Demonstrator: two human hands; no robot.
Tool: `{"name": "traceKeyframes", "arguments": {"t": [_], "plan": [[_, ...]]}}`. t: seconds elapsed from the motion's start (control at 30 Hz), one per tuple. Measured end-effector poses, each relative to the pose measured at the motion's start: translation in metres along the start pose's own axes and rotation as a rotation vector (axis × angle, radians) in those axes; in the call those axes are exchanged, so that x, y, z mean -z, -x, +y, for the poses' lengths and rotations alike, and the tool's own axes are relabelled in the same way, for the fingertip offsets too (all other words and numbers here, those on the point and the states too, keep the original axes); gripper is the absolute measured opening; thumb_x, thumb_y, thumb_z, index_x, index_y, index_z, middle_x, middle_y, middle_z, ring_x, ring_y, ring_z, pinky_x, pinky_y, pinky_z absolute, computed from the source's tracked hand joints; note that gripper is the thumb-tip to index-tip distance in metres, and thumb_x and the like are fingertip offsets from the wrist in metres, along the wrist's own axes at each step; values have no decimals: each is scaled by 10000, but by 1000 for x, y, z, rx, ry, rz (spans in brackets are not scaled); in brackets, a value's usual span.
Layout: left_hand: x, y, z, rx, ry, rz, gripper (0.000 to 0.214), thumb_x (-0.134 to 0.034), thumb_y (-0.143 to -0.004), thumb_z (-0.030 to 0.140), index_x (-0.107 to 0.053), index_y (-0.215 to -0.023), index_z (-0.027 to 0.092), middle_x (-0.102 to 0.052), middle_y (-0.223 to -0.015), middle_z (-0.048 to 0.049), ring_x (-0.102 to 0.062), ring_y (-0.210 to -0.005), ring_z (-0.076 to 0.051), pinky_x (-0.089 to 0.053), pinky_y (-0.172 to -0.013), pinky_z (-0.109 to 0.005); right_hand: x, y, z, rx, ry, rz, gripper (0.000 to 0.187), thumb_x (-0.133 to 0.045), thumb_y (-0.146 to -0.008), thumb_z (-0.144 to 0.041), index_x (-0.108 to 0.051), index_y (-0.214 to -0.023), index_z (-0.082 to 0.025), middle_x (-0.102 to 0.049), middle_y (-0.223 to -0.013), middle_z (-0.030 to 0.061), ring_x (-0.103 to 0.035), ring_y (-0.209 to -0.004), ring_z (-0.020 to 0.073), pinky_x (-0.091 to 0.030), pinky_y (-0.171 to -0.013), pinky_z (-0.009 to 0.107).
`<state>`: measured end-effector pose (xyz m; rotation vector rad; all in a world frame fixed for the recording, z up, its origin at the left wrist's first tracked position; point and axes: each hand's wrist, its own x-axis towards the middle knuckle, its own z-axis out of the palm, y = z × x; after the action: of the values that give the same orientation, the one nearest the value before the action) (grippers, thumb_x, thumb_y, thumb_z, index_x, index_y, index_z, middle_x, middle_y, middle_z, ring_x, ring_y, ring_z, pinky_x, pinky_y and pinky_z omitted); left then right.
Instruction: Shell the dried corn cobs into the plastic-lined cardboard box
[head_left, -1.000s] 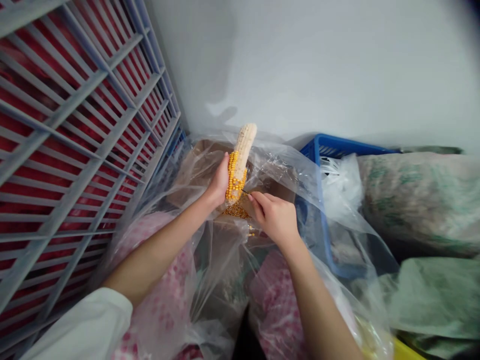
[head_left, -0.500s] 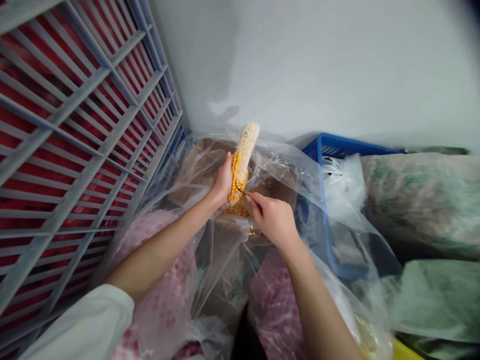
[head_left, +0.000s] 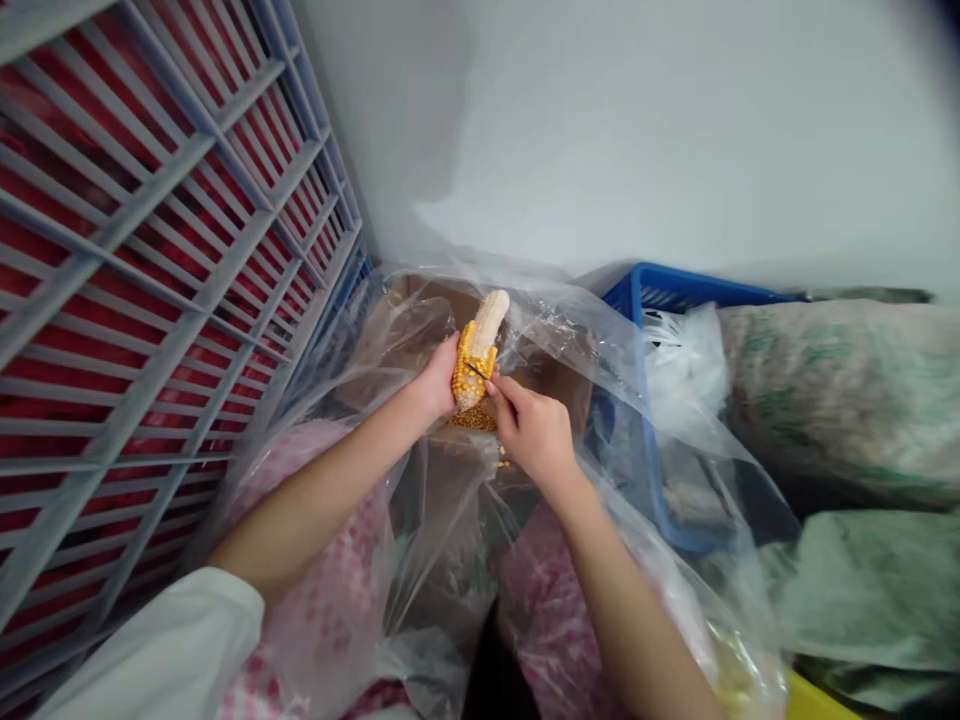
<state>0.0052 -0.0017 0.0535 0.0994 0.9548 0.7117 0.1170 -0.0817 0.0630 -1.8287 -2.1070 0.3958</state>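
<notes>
My left hand [head_left: 437, 377] grips a corn cob [head_left: 478, 343] near its lower end; the cob's top half is bare and pale, its lower half carries yellow kernels. My right hand [head_left: 531, 432] is closed on a thin dark pointed tool [head_left: 475, 371] whose tip touches the kernels. Both hands are over a clear plastic bag [head_left: 420, 330] lining a brown box, with a small heap of loose kernels [head_left: 474, 418] just below the cob.
A grey slatted crate wall [head_left: 150, 250] with red contents stands at the left. A blue plastic basket [head_left: 652, 300] sits to the right, with woven sacks [head_left: 840, 400] beyond it. A white wall [head_left: 637, 130] is behind. Pink patterned cloth [head_left: 330, 590] lies under the plastic near me.
The cob has tipped lower and toward me, so less of its bare top shows. My right hand has moved up closer to the cob with the tool on the kernels.
</notes>
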Motion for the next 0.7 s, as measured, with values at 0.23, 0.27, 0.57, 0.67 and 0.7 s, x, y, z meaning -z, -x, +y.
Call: {"name": "traceKeyframes", "arguments": {"t": [0.23,0.27,0.57,0.67,0.7], "plan": [[-4,7,7,-131,-19,17,524,-225,-855,487,-582,-855,103,-542,-467,-15,-519,-402,-124,-413,-393,-222,10,1,8,-44,-182,-19,371,-304,-882,-427,-544,-710,-203,-483,-523,-28,-396,-460,80,-229,-491,208],[-4,8,9,-153,-23,17,526,-228,-853,492,-582,-864,103,-547,-473,-16,-520,-405,-122,-412,-396,-219,11,1,9,-49,-189,-10,365,-306,-881,-428,-545,-723,-202,-473,-524,-31,-386,-457,78,-228,-490,207],[-7,6,3,-255,-80,59,488,-293,-844,512,-582,-870,120,-567,-524,0,-520,-432,-93,-411,-440,-193,8,0,5,2,-206,-18,309,-349,-872,-384,-530,-707,-196,-458,-551,-26,-402,-513,86,-240,-522,214],[-8,5,-4,-253,-73,25,474,-310,-841,508,-591,-839,126,-568,-524,0,-538,-460,-98,-415,-456,-193,4,-2,-2,-105,-524,62,294,-374,-859,-411,-498,-708,-191,-452,-602,-28,-407,-562,87,-278,-546,207],[-8,5,-6,-258,-63,16,473,-314,-839,507,-594,-834,127,-570,-520,-1,-546,-472,-104,-421,-465,-197,2,-3,-5,-184,-687,99,297,-387,-847,-438,-485,-711,-193,-435,-603,-35,-393,-553,83,-284,-536,202]]}}
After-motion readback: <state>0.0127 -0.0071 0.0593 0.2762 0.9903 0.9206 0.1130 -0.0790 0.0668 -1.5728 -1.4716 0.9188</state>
